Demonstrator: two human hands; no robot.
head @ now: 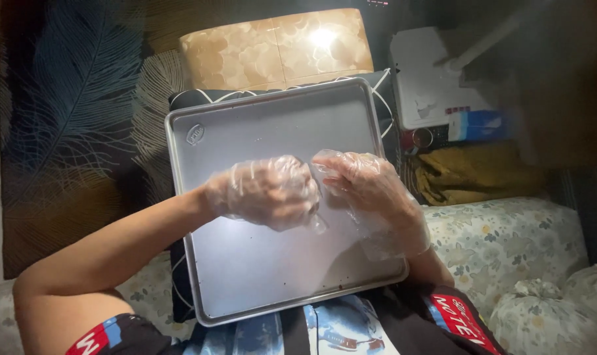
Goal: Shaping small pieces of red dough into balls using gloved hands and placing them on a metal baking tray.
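Both hands, in clear disposable gloves, meet over the middle of a bare metal baking tray (246, 276) resting on the person's lap. The left hand (265, 192) is clenched into a fist; the right hand (370, 187) pinches at the loose glove film between them, fingertips touching the left knuckles. Whether anything else is held cannot be told. The tray's long axis runs away from the body.

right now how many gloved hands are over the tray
2. The left hand, in a clear plastic glove, is over the middle of the metal tray; the right hand, gloved too, is beside it toward the tray's right edge, fingertips meeting. None seems hidden.
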